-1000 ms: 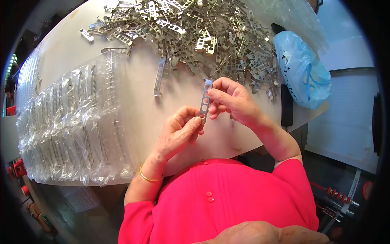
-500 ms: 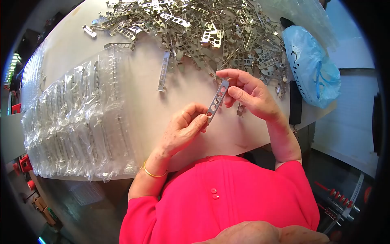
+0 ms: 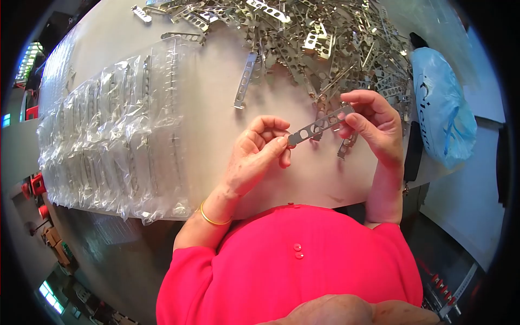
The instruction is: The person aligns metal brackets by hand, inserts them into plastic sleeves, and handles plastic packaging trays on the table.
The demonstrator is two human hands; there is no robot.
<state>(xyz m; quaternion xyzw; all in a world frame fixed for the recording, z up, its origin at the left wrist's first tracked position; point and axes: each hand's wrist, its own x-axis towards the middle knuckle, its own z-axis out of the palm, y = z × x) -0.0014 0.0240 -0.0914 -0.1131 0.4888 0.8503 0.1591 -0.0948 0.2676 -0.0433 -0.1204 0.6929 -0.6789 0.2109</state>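
A flat metal strip [image 3: 320, 125] with a row of round holes is held tilted between my two hands, its right end higher. My left hand [image 3: 259, 154] pinches its lower left end between thumb and fingers. At the upper right end, my right hand [image 3: 376, 125] has thumb and fingertips around the strip. Behind my hands lies a large heap of similar metal strips [image 3: 292, 46]. One loose strip [image 3: 245, 80] lies at the heap's near left edge, and another [image 3: 346, 146] lies just below my right hand.
Clear plastic packs [image 3: 114, 135] holding metal strips lie in rows on the left of the pale table [image 3: 208, 124]. At the right are a blue plastic bag [image 3: 441, 105] and a dark narrow object [image 3: 414, 151]. Clear plastic sheeting lies at the back right.
The strip has turned from nearly upright to a slanted, flatter position, with my hands farther apart. The whole view has shifted, so the table's contents appear farther right and higher.
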